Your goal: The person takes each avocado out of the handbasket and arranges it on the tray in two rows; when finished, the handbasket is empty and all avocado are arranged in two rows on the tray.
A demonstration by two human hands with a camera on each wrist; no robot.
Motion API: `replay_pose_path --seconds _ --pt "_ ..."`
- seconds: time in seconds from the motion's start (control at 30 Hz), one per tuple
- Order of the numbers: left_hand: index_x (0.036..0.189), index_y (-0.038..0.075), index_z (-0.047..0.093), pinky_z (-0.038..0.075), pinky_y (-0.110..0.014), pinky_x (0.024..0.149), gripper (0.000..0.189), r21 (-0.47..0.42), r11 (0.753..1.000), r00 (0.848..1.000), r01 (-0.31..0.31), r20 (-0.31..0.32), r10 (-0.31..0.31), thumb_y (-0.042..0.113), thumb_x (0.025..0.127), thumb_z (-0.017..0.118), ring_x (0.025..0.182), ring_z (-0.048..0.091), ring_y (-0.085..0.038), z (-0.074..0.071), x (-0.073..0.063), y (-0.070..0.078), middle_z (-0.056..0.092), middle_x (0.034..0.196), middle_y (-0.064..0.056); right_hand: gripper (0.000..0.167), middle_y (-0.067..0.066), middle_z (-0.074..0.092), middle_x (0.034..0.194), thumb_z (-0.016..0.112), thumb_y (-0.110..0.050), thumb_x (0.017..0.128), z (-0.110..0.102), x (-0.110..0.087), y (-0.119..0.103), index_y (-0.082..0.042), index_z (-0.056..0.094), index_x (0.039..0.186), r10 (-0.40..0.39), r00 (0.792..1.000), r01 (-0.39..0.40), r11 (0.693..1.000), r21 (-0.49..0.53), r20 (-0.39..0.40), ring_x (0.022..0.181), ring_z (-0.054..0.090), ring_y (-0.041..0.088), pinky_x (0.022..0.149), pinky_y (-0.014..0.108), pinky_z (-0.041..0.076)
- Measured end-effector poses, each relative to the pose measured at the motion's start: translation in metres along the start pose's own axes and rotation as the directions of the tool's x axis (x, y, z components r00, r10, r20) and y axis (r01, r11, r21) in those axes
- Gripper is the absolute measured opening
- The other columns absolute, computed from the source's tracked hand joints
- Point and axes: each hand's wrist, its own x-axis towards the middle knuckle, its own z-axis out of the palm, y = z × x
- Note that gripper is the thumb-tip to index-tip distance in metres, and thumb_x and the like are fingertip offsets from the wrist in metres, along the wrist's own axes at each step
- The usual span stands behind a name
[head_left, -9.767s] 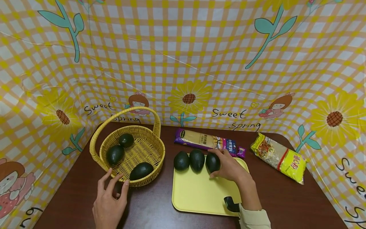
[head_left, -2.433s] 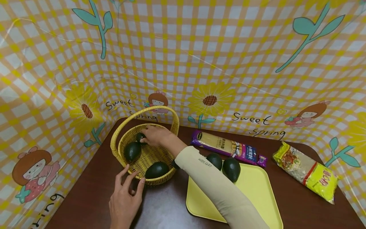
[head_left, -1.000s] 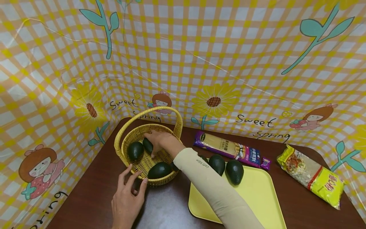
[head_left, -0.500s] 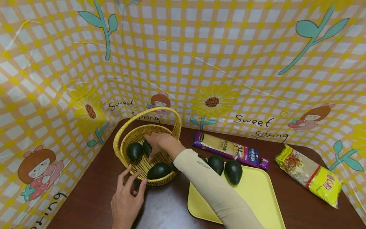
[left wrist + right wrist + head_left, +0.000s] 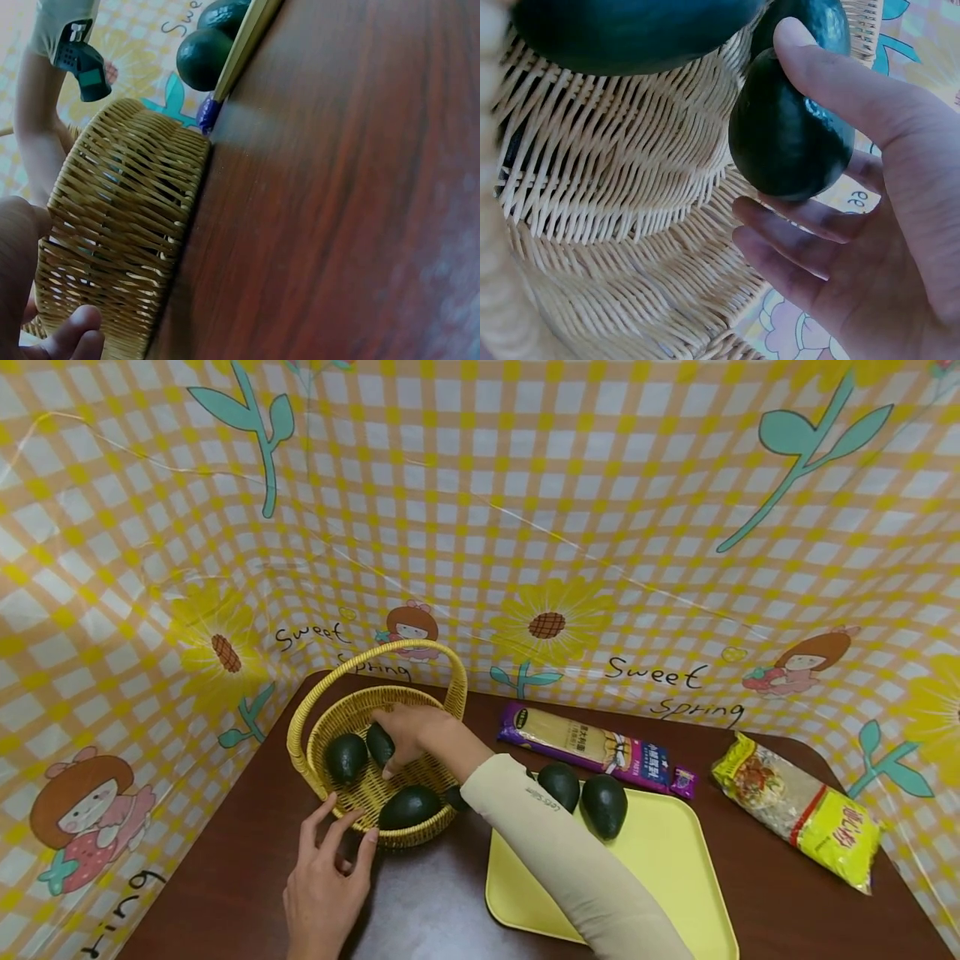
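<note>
My right hand (image 5: 414, 735) reaches into the yellow wicker basket (image 5: 420, 837) and holds a dark green avocado (image 5: 380, 743) between thumb and fingers. In the right wrist view the thumb lies across the held avocado (image 5: 784, 142), with the fingertips at its lower side. Close by on its left is a second avocado (image 5: 347, 758); a third avocado (image 5: 410, 807) lies at the basket's near side. My left hand (image 5: 326, 881) is at the near rim, index and middle fingers bent over it, thumb at the outside. The left wrist view shows this hand (image 5: 19, 262) against the woven wall.
Right of the basket lies a yellow tray (image 5: 660, 877) with avocados (image 5: 604, 807) along its far edge, one mostly behind the sleeve (image 5: 555, 843). Behind it are a pasta pack (image 5: 577, 743) and a small purple packet (image 5: 683, 782). A noodle bag (image 5: 798, 810) lies far right.
My right hand has gone from the tray into the basket and taken hold of the rear avocado, which now sits turned and slightly nearer. Over the last second almost nothing moves; the left hand stays.
</note>
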Motion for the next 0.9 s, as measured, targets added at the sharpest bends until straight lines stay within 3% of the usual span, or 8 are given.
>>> replay_pose_path --seconds 0.9 --pt "0.121 0.025 0.084 0.034 -0.025 0.044 0.027 0.001 1.000 0.997 -0.021 -0.077 0.021 0.036 0.096 0.084 0.051 0.048 0.003 -0.001 -0.001 0.000 0.063 0.150 0.004 0.098 0.012 0.049 0.161 0.083 -0.059 0.091 0.010 -0.038 0.001 -0.027 0.034 0.170 -0.066 0.989 0.072 0.997 0.037 -0.133 0.136 0.061 0.031 0.109 0.049 0.052"
